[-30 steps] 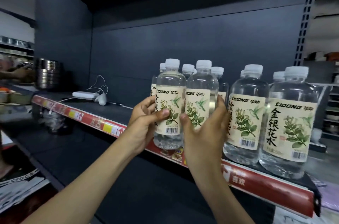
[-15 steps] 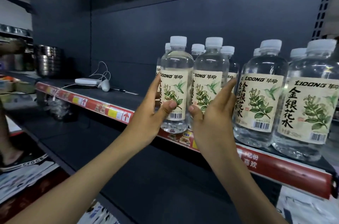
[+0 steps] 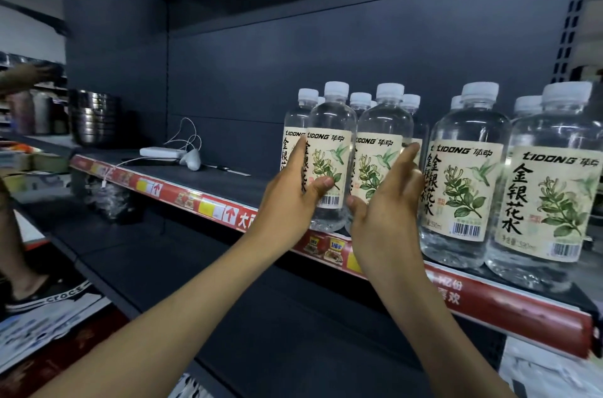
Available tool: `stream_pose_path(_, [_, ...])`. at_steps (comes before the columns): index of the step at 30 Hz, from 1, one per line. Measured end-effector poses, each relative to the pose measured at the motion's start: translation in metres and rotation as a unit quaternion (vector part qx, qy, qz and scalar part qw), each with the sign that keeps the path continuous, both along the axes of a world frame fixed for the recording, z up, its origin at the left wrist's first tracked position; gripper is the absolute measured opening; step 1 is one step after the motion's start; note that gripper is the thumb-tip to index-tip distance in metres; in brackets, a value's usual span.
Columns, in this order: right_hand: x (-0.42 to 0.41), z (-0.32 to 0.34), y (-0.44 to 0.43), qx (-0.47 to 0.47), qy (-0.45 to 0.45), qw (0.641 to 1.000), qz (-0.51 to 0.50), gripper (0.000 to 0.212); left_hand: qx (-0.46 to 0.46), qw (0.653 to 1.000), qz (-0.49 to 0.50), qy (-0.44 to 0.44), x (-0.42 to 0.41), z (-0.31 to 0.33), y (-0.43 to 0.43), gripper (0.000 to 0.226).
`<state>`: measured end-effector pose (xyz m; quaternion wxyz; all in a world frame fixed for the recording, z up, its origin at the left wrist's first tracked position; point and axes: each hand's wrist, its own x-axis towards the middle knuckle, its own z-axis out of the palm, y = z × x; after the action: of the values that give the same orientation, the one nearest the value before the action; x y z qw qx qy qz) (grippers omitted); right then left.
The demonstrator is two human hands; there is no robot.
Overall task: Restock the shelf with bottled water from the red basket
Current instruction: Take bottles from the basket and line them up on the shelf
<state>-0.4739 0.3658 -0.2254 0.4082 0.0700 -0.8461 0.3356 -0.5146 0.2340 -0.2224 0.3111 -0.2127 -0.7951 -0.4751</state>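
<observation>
Standing upright at the front edge of the dark shelf (image 3: 228,182), two clear water bottles with white caps and cream flower labels each have a hand on them. The left hand (image 3: 287,206) grips the first bottle (image 3: 331,123), thumb curled across the label above the barcode, fingers wrapped round its side. The right hand (image 3: 385,224) lies against the second bottle (image 3: 383,126), which stands just beside the first. Its fingers run straight and spread up the bottle's flank, the thumb apart from them low on the label, so this hand is not closed. Further back on the shelf stand rear bottles (image 3: 360,102) of the same kind, and along its front edge a front pair (image 3: 466,188) stands close by.

The shelf is matt dark grey, its front edge faced with a red price strip (image 3: 182,200) carrying yellow and white tags. On the shelf's bare stretch lie a white box (image 3: 160,152) with looped white cables and a white plug (image 3: 192,159). At the shelf's far end sits a stack of steel bowls (image 3: 94,117). The back panel (image 3: 326,48) above the shelf is the same grey, and a perforated upright (image 3: 574,6) rises at its near end. Below the shelf runs a lower board (image 3: 156,254), also dark. Past the shelf's far end another person's arm (image 3: 26,79) reaches toward other racks, and a black shoe (image 3: 49,296) shows well below the shelf.
</observation>
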Motion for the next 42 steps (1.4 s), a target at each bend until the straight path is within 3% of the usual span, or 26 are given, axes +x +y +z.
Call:
stream_pose_path(7, [0.006, -0.025, 0.003, 0.070, -0.020, 0.997, 0.002, 0.122, -0.026, 0.998, 0.045, -0.026, 0.011, -0.015, -0.003, 0.105])
stream_pose_path(9, [0.004, -0.027, 0.002, 0.074, 0.014, 0.997, -0.008, 0.119, -0.028, 0.998, 0.060, -0.010, 0.011, -0.013, -0.002, 0.105])
stream_pose_path(15, [0.000, -0.021, 0.002, 0.069, -0.036, 0.997, -0.020, 0.126, -0.044, 0.996, 0.076, -0.009, -0.001, -0.015, 0.003, 0.105])
stream_pose_path(26, [0.005, -0.017, -0.001, 0.085, -0.054, 0.993, -0.060, 0.120, -0.057, 0.994, 0.098, -0.001, -0.013, -0.016, 0.012, 0.105])
stream_pose_path(30, [0.019, -0.017, -0.005, 0.087, -0.047, 0.994, -0.042, 0.113, -0.098, 0.990, 0.095, -0.012, -0.002, -0.019, 0.008, 0.092])
stream_pose_path(32, [0.031, -0.018, -0.010, 0.100, -0.054, 0.993, -0.017, 0.105, -0.159, 0.978, 0.136, 0.004, 0.012, -0.023, 0.003, 0.081])
stream_pose_path(36, [0.058, -0.031, -0.029, 0.131, -0.044, 0.990, 0.041, 0.089, -0.294, 0.919, 0.257, 0.058, 0.053, -0.041, -0.029, 0.070])
stream_pose_path(42, [0.082, -0.083, -0.083, 0.159, -0.085, 0.969, 0.167, 0.062, -0.444, 0.813, 0.375, -0.049, 0.150, -0.094, -0.130, 0.066])
